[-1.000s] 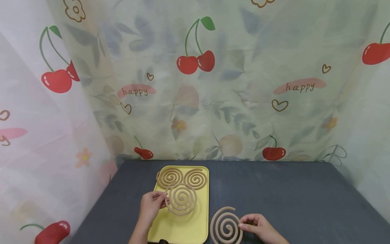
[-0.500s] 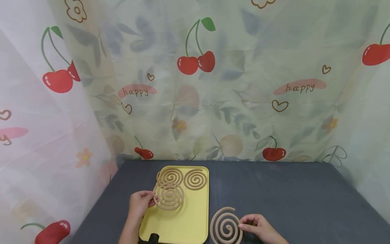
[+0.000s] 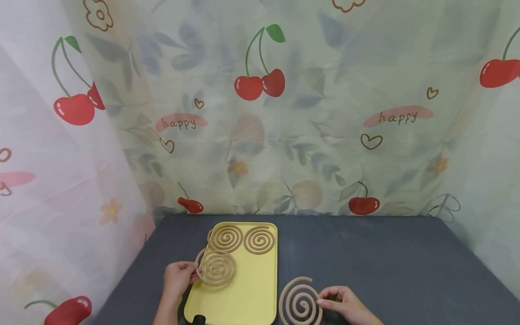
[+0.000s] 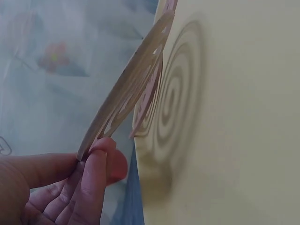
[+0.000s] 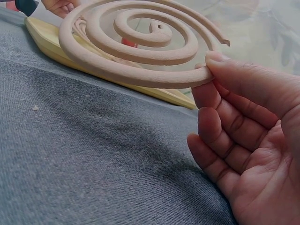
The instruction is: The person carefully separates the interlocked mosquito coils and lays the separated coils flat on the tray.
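Between thumb and fingers, my left hand [image 3: 177, 278] pinches the outer edge of a tan mosquito coil [image 3: 217, 267]. That coil hangs tilted just above the left side of a yellow tray [image 3: 253, 289], and its spiral shadow falls on the tray in the left wrist view. Two more coils lie at the tray's far end, a left one [image 3: 225, 238] and a right one [image 3: 259, 239]. My right hand [image 3: 344, 303] pinches another mosquito coil [image 5: 140, 75] by its rim, held above the dark cloth to the right of the tray.
Dark grey cloth [image 3: 365, 257] covers the table. A patterned curtain [image 3: 260, 158] with cherries encloses the back and sides. A small black object [image 3: 199, 319] shows at the tray's near left corner.
My left hand has moved left with its coil, from the tray's middle to its left edge, and slightly lower in view. My right hand and its coil have stayed nearly still.
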`<state>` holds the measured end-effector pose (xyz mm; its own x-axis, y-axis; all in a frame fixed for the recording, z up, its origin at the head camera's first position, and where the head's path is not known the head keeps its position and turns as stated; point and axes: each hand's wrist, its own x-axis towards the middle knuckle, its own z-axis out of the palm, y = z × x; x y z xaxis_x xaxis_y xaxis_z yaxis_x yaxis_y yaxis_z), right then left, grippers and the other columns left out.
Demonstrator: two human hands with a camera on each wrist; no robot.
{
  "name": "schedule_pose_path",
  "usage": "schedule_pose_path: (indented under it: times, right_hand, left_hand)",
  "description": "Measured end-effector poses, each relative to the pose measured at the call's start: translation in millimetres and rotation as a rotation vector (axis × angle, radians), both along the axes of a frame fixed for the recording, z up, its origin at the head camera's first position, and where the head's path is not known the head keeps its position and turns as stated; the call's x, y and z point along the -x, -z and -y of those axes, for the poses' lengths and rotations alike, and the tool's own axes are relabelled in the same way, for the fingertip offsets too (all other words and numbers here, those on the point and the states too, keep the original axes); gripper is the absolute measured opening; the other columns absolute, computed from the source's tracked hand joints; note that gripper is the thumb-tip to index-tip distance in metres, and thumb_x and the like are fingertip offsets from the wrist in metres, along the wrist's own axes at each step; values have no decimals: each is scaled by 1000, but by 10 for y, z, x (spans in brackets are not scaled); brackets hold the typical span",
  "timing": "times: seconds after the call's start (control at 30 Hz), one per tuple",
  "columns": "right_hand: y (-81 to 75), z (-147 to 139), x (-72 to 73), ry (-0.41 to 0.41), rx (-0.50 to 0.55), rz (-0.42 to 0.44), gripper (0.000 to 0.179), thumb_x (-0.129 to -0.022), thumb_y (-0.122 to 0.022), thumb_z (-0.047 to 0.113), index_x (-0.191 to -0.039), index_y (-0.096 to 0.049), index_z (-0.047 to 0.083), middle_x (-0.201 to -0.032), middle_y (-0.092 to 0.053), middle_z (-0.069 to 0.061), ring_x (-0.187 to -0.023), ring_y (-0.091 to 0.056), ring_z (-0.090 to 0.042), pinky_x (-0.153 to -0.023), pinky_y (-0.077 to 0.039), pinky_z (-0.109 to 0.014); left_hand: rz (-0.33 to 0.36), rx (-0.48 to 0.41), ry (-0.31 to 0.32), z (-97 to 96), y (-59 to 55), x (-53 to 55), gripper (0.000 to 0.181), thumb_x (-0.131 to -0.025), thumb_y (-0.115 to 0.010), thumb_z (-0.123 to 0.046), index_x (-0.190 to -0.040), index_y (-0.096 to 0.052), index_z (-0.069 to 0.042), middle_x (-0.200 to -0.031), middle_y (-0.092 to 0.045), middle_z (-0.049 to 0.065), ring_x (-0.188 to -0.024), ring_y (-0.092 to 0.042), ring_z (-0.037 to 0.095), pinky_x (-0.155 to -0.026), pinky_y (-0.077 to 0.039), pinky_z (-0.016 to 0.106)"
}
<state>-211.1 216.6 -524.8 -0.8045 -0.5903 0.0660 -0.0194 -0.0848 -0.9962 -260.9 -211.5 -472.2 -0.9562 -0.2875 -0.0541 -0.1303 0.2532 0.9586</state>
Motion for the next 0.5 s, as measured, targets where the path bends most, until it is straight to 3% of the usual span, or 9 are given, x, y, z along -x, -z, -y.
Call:
schedule_pose_path:
  times: [0.23, 0.5]
  right_hand:
    - [4, -3, 4, -7, -1, 7, 24, -94, -51, 8, -93, -68, 23, -86, -66, 15, -80, -58, 2, -75, -46, -15]
    - [12, -7, 13, -5, -5, 23, 23, -94, -51, 8, -93, -68, 23, -86, -66, 15, -80, -59, 2, -75, -46, -16]
  left_hand:
    - [22, 5, -13, 51, 44, -27, 26, -88, -52, 1, -101, -60, 22, -71, -68, 10, -58, -62, 9, -55, -55, 23]
    - [12, -22, -10, 89, 81, -37, 25, -87, -51, 2, -98, -60, 22, -68, -69, 12, -58, -64, 9, -54, -55, 23]
